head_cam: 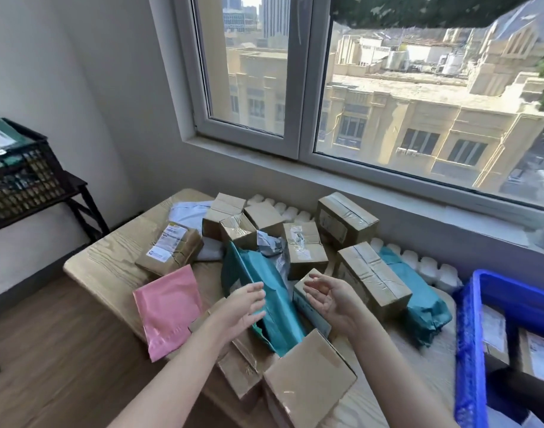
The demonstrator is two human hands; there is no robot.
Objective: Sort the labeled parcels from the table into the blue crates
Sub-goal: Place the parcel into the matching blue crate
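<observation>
Centre frame: left grip (247, 307) wide, empty | right grip (332, 299) wide, empty | crinkled teal plastic mailer (258, 270) between them | woodgrain tabletop (110, 257) | blue plastic crate (468, 335) lower right

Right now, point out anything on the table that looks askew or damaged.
The pink mailer hangs over the table's near edge. The teal mailer stands tilted among the cardboard boxes rather than lying flat. The grey mailer behind it looks crumpled. Nothing looks spilled.
</observation>
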